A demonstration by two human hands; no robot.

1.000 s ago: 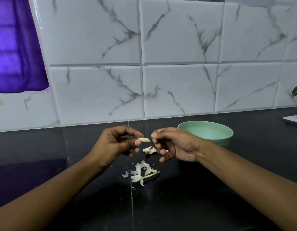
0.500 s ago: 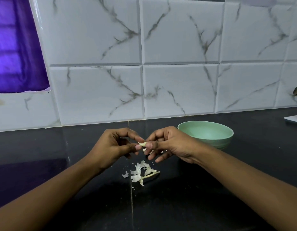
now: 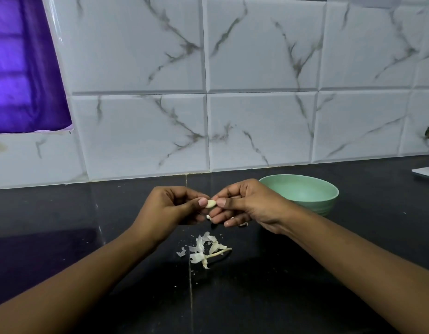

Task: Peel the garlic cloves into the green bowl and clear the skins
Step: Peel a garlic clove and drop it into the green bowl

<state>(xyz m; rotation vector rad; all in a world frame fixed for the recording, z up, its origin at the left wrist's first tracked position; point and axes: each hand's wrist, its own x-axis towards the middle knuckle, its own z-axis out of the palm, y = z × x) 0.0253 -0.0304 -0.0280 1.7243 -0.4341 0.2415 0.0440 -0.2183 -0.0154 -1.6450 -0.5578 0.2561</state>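
Note:
A pale garlic clove (image 3: pixel 210 203) is held above the black counter, pinched from both ends. My left hand (image 3: pixel 172 205) pinches its left end between thumb and forefinger. My right hand (image 3: pixel 244 204) pinches its right end the same way, the other fingers curled under it. More garlic bits (image 3: pixel 243 223) on the counter peek out under my right hand's fingers. A small heap of white garlic skins (image 3: pixel 203 248) with a thin stem lies on the counter just below the hands. The green bowl (image 3: pixel 305 192) stands right behind my right hand; no cloves show in its visible inside.
A black stone counter (image 3: pixel 305 256) runs along a white marble-tiled wall (image 3: pixel 256 128). At the far right edge lie a white board (image 3: pixel 425 172) and a purple object, cut off. A purple curtain (image 3: pixel 23 68) hangs at the upper left.
My right hand moved left to meet the left hand and now pinches the clove's other end. The hands are closer together than a second ago.

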